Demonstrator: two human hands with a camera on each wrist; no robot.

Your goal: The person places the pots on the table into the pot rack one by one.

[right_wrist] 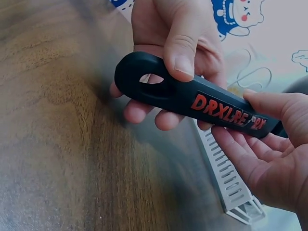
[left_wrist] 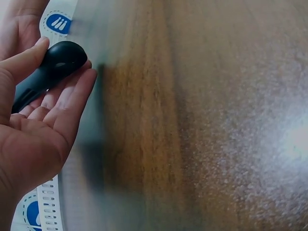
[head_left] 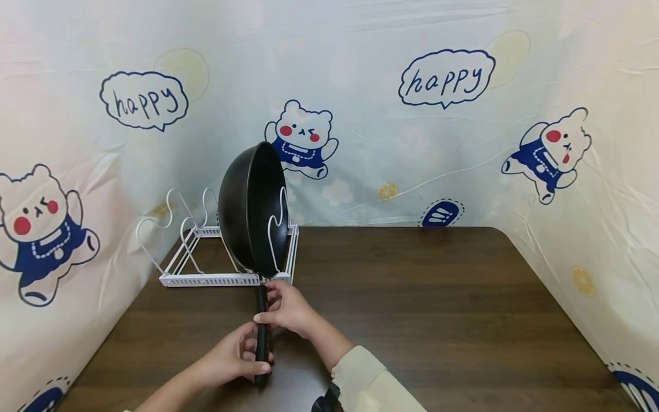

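Note:
A black wok [head_left: 234, 212] stands on edge in a white wire rack [head_left: 211, 280], its hollow side facing right and a wire divider in front of that side. Its black handle [right_wrist: 180, 91] points toward me, with red lettering and a hanging hole at the end. Near the handle's end, my left hand [head_left: 229, 357] pinches it between thumb and fingers. My right hand [head_left: 290, 309] grips the handle closer to the wok, thumb on one side and fingers on the other. The handle's end [left_wrist: 67, 55] shows in the left wrist view.
The rack's wavy dividers [head_left: 177, 223] rise left of the wok. Brown wooden tabletop [head_left: 437, 309] extends to the right. A printed cloth [head_left: 360, 143] hangs behind and at both sides. A dark object [head_left: 325, 399] is by the right sleeve.

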